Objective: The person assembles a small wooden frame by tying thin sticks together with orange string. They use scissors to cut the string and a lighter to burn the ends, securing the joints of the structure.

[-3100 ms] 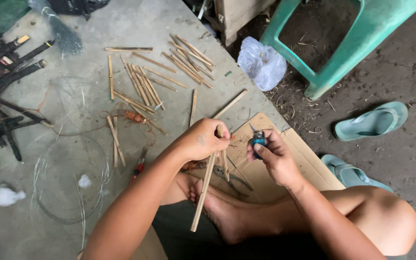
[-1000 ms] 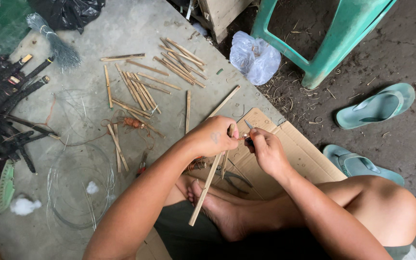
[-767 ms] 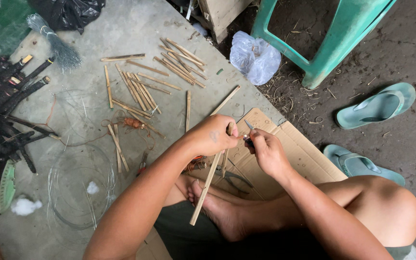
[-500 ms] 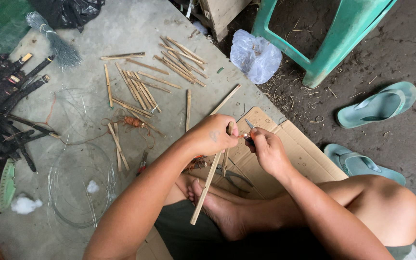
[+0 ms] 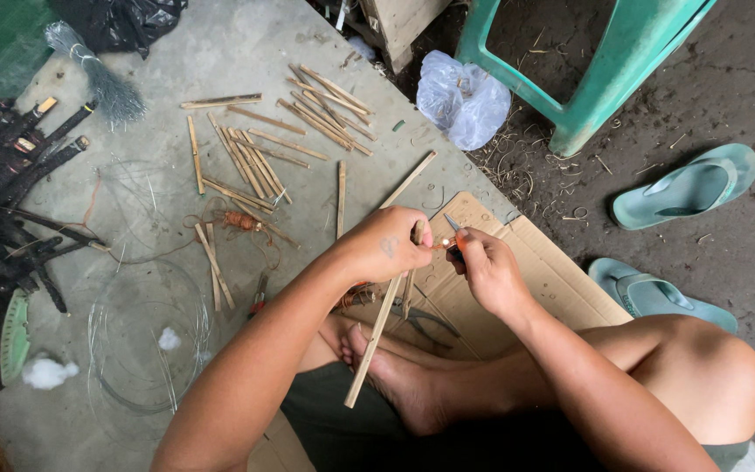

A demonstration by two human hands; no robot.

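surroundings: concrete floor (image 5: pixel 220 52) with scattered bamboo sticks (image 5: pixel 255 162) spread above the hands; flat cardboard sheet (image 5: pixel 552 271) under the work spot
left side clutter: pile of dark burnt-looking sticks (image 5: pixel 10 201), loops of thin wire (image 5: pixel 141 341), grey wire bundle (image 5: pixel 98 83), white fluff bits (image 5: pixel 45 371)
top right: green plastic stool (image 5: pixel 613 61), clear plastic bag (image 5: pixel 460 96) just beside its leg, two teal sandals (image 5: pixel 688 183) on the dirt
near hands: small coil of copper wire (image 5: pixel 239 220) on the floor, pliers (image 5: pixel 259 293) beside the left forearm
in the way: person's own bare foot (image 5: pixel 395 376) and crossed legs sit right under the long stick; left forearm covers part of the floor items
left hand (image 5: pixel 382 245): closed in a fist round the long bamboo stick (image 5: pixel 377 328), near its upper part
right hand (image 5: pixel 487 271): fingers pinched tight on a small blade tool (image 5: pixel 452 225), tip at the stick's top end, just beside the left thumb
stick location: centre, above the cardboard, held off the floor
stick look: pale, straight, thin split strip, tilted, lower end pointing down-left past the foot; top end partly hidden by fingers
contact blade to stick: too small to tell exactly
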